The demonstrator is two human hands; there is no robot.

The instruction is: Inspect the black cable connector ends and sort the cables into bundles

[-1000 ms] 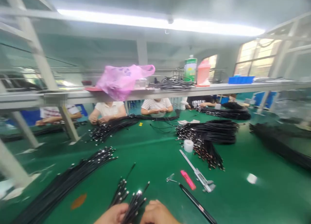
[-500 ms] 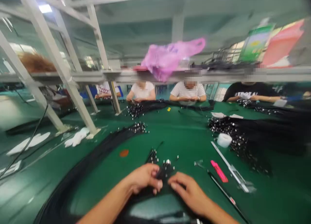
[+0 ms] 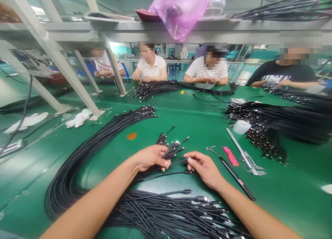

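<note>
My left hand point(image 3: 150, 157) is closed round a small bunch of black cables point(image 3: 171, 149) whose metal plug ends fan out up and to the right. My right hand point(image 3: 203, 166) pinches the end of a single black cable point(image 3: 166, 175) just right of that bunch. Both hands hover over the green table point(image 3: 199, 123). A heap of black cables point(image 3: 171, 211) lies right below my wrists. A long looped bundle of black cables point(image 3: 103, 138) runs from the left of my left arm up toward the middle of the table.
Right of my right hand lie a black pen point(image 3: 237, 178), a pink cutter point(image 3: 230, 156), a caliper point(image 3: 245, 157), small tweezers point(image 3: 210, 149) and a white tape roll point(image 3: 241, 127). Big cable piles point(image 3: 275, 123) fill the right. Several people sit across the table. White frame posts point(image 3: 64, 73) stand left.
The view has tipped down and cleared of blur. My hands have moved up the picture, and the right hand has drawn one cable away from the bunch.
</note>
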